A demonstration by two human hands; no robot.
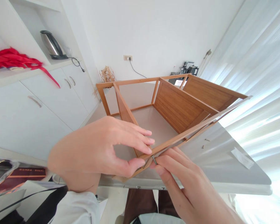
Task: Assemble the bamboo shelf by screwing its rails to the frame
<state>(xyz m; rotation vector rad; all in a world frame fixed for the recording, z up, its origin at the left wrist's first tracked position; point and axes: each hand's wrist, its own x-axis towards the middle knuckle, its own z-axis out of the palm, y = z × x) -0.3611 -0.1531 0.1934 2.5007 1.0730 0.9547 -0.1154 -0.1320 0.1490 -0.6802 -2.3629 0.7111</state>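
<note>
We see one white cabinet (37, 127) spread across nine o'clock. One pale table (224, 174) fills the lower middle, reaching out to four o'clock, and on it sits one wooden frame (189, 133), running from the centre towards two o'clock, with its near corner at six. We count three wooden panels in it: a left panel (126, 113) seen nearly edge-on, a middle panel (175, 104) and a right panel (210, 93).

Both our hands are at that near corner. Our left hand (100, 146), at seven to eight o'clock, is closed on the frame, thumb and fingertips on either side of the rail. Our right hand (186, 180), at five o'clock, pinches one small metal piece between thumb and forefinger, against the rail's outer side.

At ten o'clock we have one kettle (52, 45); at four, one clear plastic strip (242, 158) on the table. The metal piece (154, 160) is smaller. Two screws (203, 147) lie near each other on the tabletop, also towards four o'clock.
</note>
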